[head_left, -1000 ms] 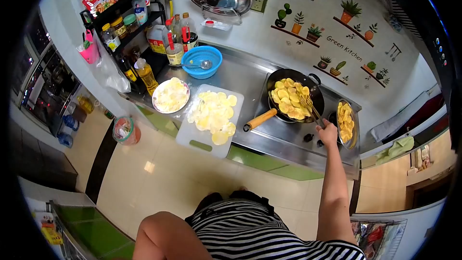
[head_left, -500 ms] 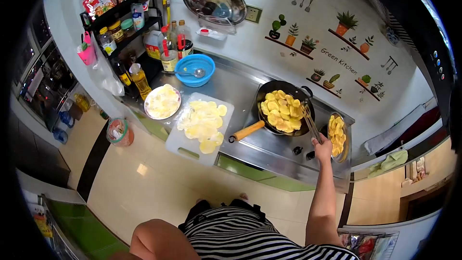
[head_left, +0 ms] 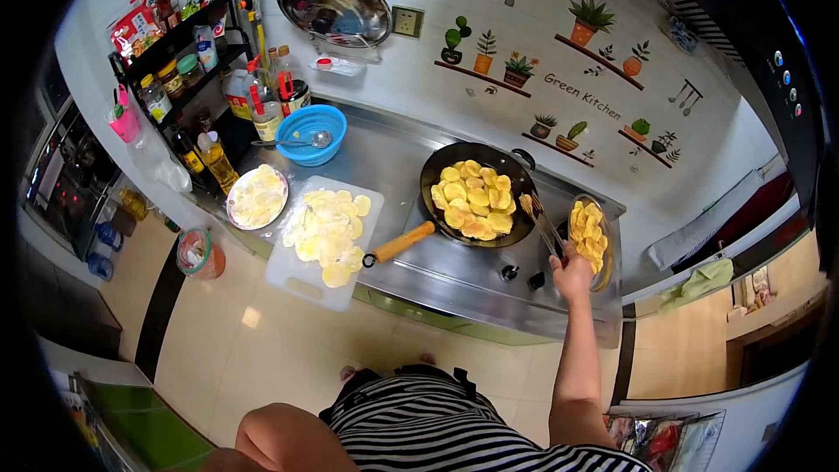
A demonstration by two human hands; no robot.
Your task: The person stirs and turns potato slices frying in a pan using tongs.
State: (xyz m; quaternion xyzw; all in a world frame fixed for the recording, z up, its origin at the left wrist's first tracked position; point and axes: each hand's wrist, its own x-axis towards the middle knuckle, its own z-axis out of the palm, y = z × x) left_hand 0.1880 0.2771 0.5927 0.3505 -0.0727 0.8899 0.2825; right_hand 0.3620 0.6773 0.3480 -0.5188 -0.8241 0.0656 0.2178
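My right hand (head_left: 572, 273) is closed round the handle of metal tongs (head_left: 545, 229), whose tips are at the right rim of the black wok (head_left: 430, 185). Yellow potato slices (head_left: 476, 199) lie spread in the wok. Just right of my hand, an oval dish holds browned slices (head_left: 588, 234). Pale, floury slices (head_left: 325, 229) cover much of the white cutting board (head_left: 306, 290), and more pale slices (head_left: 258, 196) fill a round plate to its left. My left arm is bent at the lower left; its hand is not visible.
The wok's wooden handle (head_left: 404, 243) points toward the board. Behind the board stand a blue basket (head_left: 330, 153) with a ladle and several bottles (head_left: 264, 109). A black rack (head_left: 179, 35) holds jars at the left. Lids (head_left: 336, 4) hang on the wall. A bin (head_left: 201, 253) stands on the floor.
The view has shifted, so the counter appears further left. The tongs have moved from among the slices in the wok to its right rim, with my right hand still holding them.
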